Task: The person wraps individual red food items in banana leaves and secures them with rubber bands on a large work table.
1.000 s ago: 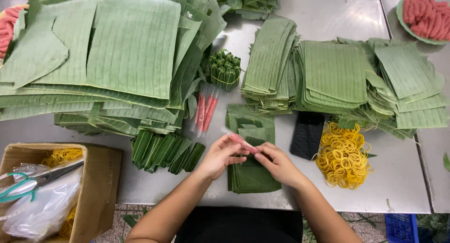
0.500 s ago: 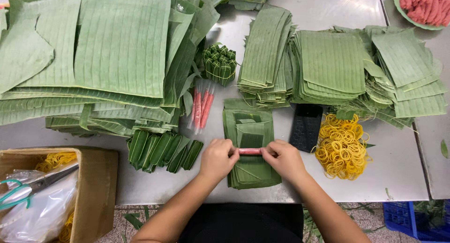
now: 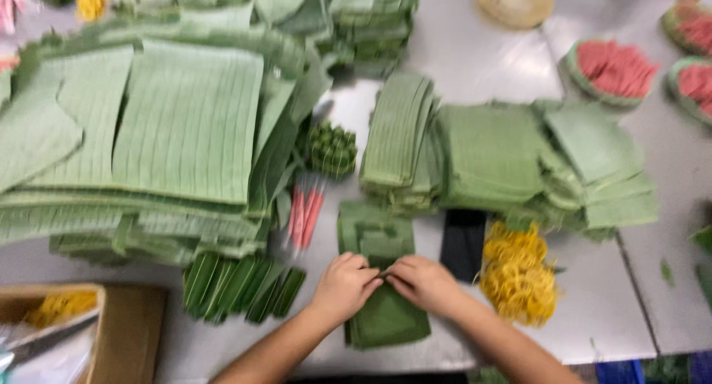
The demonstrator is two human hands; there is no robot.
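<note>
1. Left hand (image 3: 343,284) and right hand (image 3: 424,282) pinched together, fingertips meeting over small leaf stack (image 3: 382,280); held item hidden, cannot tell what.
2. Stack directly beneath grip, long axis running away from body.
3. Both hands equally near.
4. Rubber bands (image 3: 518,273) right of grip; pink sticks (image 3: 305,215) up-left.

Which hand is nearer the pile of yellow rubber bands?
Right. The right hand lies just beside the yellow rubber bands, toward the person's left; the left hand lies farther off, beyond it.
</note>
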